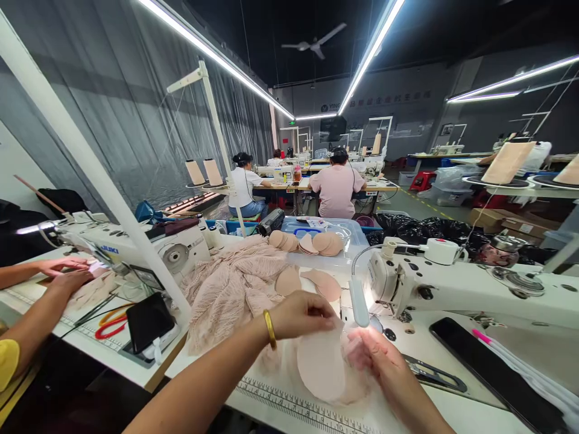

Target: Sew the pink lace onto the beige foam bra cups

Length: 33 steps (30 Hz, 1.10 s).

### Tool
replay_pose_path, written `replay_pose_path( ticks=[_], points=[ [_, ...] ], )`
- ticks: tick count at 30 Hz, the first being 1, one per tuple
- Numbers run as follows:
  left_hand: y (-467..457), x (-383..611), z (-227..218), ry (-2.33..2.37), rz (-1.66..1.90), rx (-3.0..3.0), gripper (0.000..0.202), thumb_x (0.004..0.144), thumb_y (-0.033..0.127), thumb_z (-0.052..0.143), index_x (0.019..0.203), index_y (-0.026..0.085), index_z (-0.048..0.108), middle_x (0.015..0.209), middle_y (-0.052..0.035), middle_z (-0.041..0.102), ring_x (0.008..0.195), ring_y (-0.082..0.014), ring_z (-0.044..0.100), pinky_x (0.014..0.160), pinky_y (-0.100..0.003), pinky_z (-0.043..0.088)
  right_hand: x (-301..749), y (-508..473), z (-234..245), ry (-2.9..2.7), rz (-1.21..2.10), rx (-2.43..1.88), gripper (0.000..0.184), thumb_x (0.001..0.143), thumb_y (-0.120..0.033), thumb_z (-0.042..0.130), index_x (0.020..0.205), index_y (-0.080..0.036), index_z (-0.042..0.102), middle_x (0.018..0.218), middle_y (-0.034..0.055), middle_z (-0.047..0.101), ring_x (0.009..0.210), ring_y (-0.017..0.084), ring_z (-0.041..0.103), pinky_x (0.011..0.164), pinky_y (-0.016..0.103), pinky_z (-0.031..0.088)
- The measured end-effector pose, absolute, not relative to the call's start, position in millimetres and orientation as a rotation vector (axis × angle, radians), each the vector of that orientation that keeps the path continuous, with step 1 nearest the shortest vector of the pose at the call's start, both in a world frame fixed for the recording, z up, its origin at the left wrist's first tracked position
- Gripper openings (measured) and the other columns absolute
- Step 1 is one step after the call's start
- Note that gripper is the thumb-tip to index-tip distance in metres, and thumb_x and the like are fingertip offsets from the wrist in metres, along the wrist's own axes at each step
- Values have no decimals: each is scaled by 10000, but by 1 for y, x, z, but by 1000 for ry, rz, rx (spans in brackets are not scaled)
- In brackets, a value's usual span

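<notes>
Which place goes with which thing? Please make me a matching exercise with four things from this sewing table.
Things: 1 gold bangle; 2 round pink pad; 3 pink pen; 4 thread cones.
Places: a on a stand behind the JUKI machine; b beside the black phone; c on the left wrist; d held by left hand and right hand.
Pairs: 1-c; 2-d; 3-b; 4-a.

A smooth gold bangle (pixel 270 329) rings the wrist of the left hand (pixel 303 313); both forearms are bare.
</notes>
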<state>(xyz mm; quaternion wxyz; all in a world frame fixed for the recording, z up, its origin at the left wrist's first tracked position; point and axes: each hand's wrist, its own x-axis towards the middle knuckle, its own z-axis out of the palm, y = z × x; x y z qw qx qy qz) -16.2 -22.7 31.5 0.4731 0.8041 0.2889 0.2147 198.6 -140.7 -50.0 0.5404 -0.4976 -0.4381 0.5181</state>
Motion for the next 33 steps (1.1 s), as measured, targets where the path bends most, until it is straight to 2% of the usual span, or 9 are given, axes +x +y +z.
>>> replay_pose_path(
  ticks=[6,11,13,17,22,26,28,30,33],
  points=[
    [-53,8,27,771,438,2022,247,771,278,835,943,180,686,826,9,675,716,-134,601,676,-241,489,194,-151,-38,-1279,1106,-1239,535,929,-768,623,1004,-247,719,765,-15,603,788,209,590,765,318,457],
    [-43,5,28,594,391,2214,644,697,266,885,1287,208,632,1298,-93,680,1181,-269,637,1018,-382,514,193,-160,-31,-1542,927,-1274,410,1029,-630,550,919,-253,671,778,-16,648,753,187,605,722,291,454],
    [-39,0,27,509,211,2252,668,693,272,894,1304,241,625,1205,-35,711,1102,-237,676,937,-329,548,194,-164,-28,-1660,784,-1259,375,1067,-565,504,915,-261,664,803,-14,666,743,179,608,709,288,454],
    [-37,-7,30,671,231,2398,228,791,183,758,975,197,625,719,75,581,620,-104,549,572,-198,429,195,-169,-20,-1632,319,-1264,154,1073,-390,534,1035,-291,645,838,-16,664,699,179,622,704,296,517],
    [-49,-16,23,637,526,2826,131,876,75,560,844,202,553,730,14,600,674,-160,507,743,-331,426,207,-160,-31,-1805,-87,-1173,182,1052,-145,474,1109,-270,594,1032,62,676,868,197,683,737,302,556],
    [-58,-9,-2,199,408,3224,110,965,249,646,887,205,582,776,9,656,708,-190,554,759,-377,446,234,-141,-58,-2120,-134,-1208,254,1029,-56,434,945,-248,578,894,13,665,733,159,642,644,260,538],
    [-55,4,-10,102,354,3223,134,944,278,703,927,197,597,864,-2,685,796,-196,590,792,-368,462,249,-131,-65,-2213,-120,-1152,293,1010,-40,423,886,-244,593,873,6,690,735,165,654,644,262,545],
    [-46,22,-15,106,329,3236,108,904,159,693,964,196,611,935,-13,704,842,-199,599,806,-360,463,262,-122,-67,-2285,-94,-1087,311,1007,-39,419,912,-245,633,920,16,730,790,171,684,683,266,569],
    [-28,46,-24,168,194,3276,149,811,103,709,882,193,614,883,-30,692,785,-207,585,692,-359,431,277,-115,-62,-2346,-58,-1018,319,1017,-42,432,1072,-243,673,1019,37,768,893,177,709,747,263,593]
  ],
)
